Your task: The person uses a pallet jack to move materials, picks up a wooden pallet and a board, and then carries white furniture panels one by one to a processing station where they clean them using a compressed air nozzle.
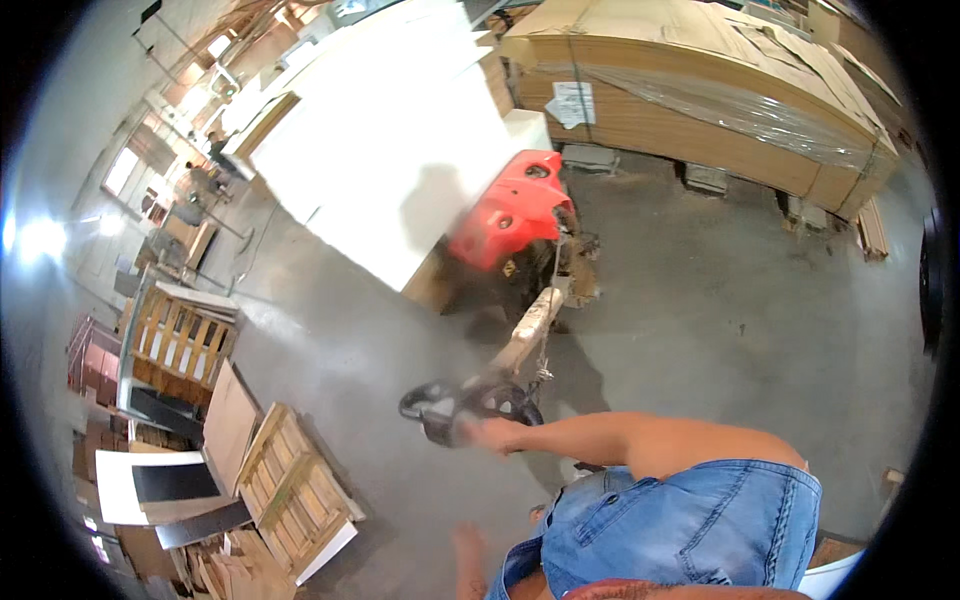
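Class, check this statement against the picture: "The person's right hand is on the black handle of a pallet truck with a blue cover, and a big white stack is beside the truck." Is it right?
Not quite: the head view shows that the pallet truck's cover is red, not blue. The right hand is on the black handle, and the big white stack is beside the truck.
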`<state>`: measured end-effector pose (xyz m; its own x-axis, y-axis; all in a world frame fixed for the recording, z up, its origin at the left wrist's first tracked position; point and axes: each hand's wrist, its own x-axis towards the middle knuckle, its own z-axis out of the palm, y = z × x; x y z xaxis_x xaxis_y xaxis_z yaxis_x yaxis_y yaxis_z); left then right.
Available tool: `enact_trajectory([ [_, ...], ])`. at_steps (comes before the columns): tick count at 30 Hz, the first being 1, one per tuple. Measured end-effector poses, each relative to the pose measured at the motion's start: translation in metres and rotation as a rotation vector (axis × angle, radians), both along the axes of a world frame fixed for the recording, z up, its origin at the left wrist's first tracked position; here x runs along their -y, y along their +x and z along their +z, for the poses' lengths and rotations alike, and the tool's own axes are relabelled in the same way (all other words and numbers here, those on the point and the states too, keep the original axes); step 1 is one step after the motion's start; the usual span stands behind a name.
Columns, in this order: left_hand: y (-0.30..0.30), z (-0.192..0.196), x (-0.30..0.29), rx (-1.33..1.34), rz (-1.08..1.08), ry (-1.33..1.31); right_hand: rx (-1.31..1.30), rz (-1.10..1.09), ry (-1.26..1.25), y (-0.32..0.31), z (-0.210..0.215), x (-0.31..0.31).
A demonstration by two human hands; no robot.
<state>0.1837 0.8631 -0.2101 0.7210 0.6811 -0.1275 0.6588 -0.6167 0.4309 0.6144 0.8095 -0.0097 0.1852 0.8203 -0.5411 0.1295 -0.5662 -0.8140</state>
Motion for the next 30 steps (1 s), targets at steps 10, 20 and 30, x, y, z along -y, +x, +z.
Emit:
enact_trajectory([
  [10,0.254,0.108,0.016,0.411,-0.006,-0.013,0.460,0.238,-0.070,0.080,0.057,0.282],
  [20,0.481,0.121,0.154,0.358,-1.114,-0.240,1.061,0.076,0.066,0.284,0.001,0.391],
  [30,0.687,0.141,0.298,0.159,-0.889,-0.429,1.120,0.198,0.057,0.543,0.042,0.460],
])
